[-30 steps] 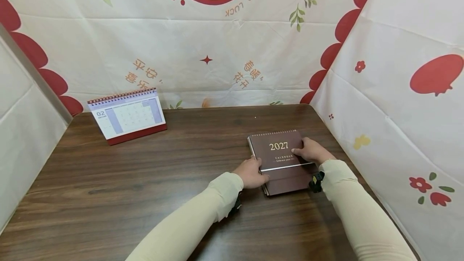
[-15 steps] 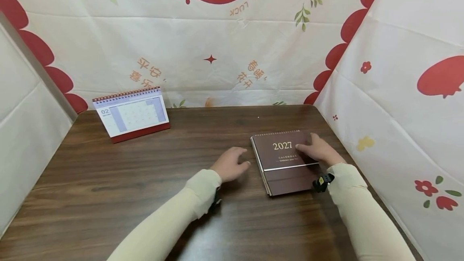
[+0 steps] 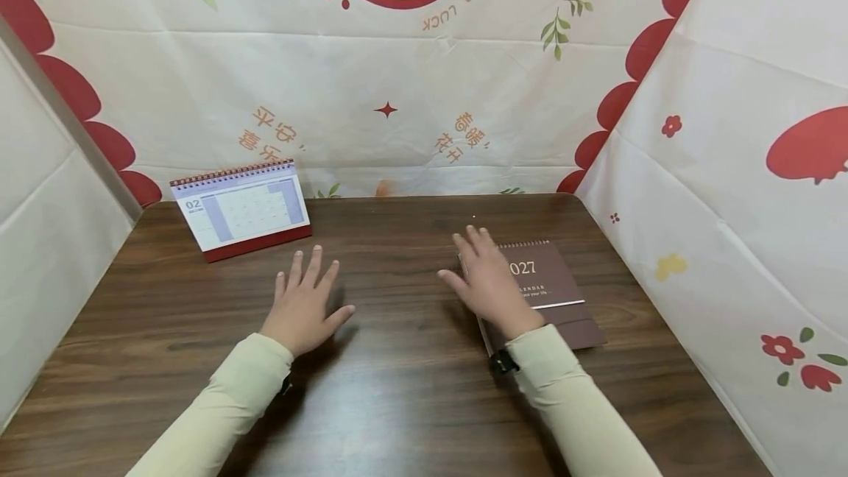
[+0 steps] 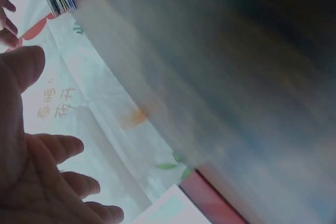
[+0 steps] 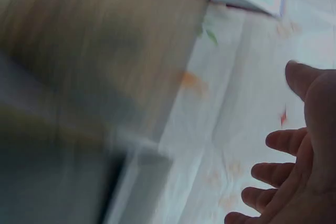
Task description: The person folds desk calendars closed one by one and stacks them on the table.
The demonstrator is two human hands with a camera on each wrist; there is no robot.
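Observation:
A brown 2027 desk calendar point(image 3: 559, 282) lies on the right part of the table, its spiral binding toward the back. Over its left side, my right hand point(image 3: 489, 282) hovers with fingers spread, hiding part of the gold lettering. In the right wrist view that hand point(image 5: 307, 156) holds nothing. My left hand point(image 3: 301, 315) is spread above the table in front of a standing white desk calendar point(image 3: 248, 208), which has a red base and shows month 02. Nothing is between the left fingers point(image 4: 68, 148) in the left wrist view.
The dark wood-grain table point(image 3: 391, 374) runs back to a white fabric backdrop point(image 3: 391, 72) printed with red and green designs. A similar fabric panel point(image 3: 742, 190) flanks the right side, and a pale panel point(image 3: 59, 219) stands on the left.
My left hand has let go of the brown calendar and moved left toward the white one. My right hand has left the brown calendar's right side and swung left across it. Both calendars stay put.

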